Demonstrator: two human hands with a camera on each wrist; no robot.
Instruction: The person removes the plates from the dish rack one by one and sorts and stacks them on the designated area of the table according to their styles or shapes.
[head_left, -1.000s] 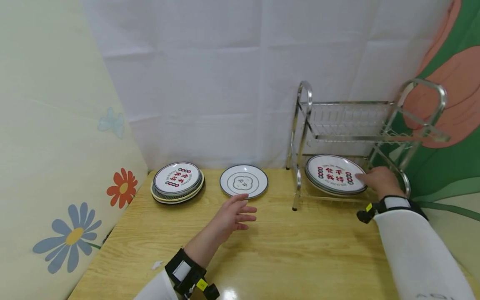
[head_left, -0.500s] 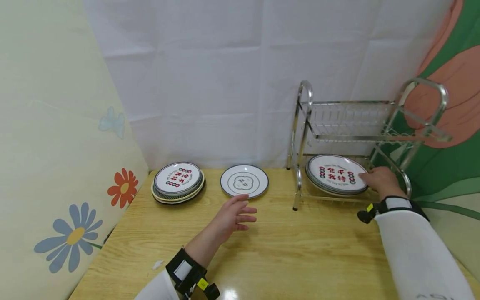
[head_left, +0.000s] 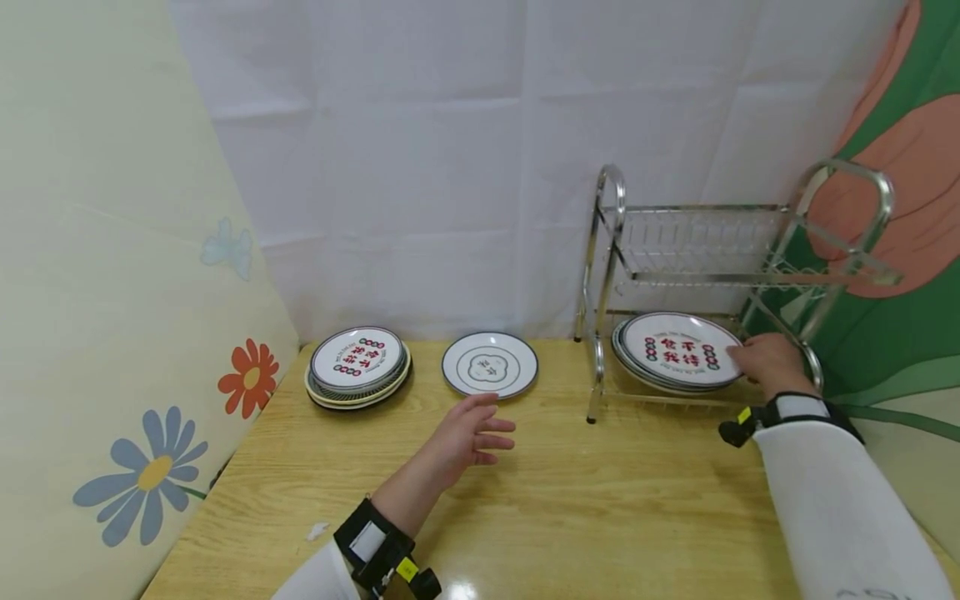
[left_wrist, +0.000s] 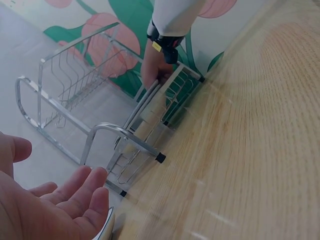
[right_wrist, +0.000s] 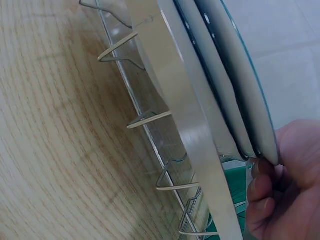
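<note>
My right hand (head_left: 772,365) pinches the right rim of the top plate (head_left: 681,350), which is white with red characters and a dark rim line. This plate sits askew over a stack of plates (head_left: 624,360) on the lower tier of a metal dish rack (head_left: 609,250). In the right wrist view, thumb and curled fingers (right_wrist: 262,187) grip the plate's edge, and a gap shows between it and the plates below. My left hand (head_left: 468,433) hovers with relaxed, spread fingers just in front of a single white plate (head_left: 491,383) with a dark-lined flower motif.
A second stack of plates (head_left: 356,358) stands at the left back of the wooden table (head_left: 562,500). The rack's upper tier (head_left: 697,242) overhangs the right hand's plates. A white cloth (head_left: 412,167) hangs behind, and a small white scrap (head_left: 317,531) lies at front left.
The top plate in the rack has shifted to the right and lifted slightly off the stack, pinched by my right hand. My left hand has stayed in place.
</note>
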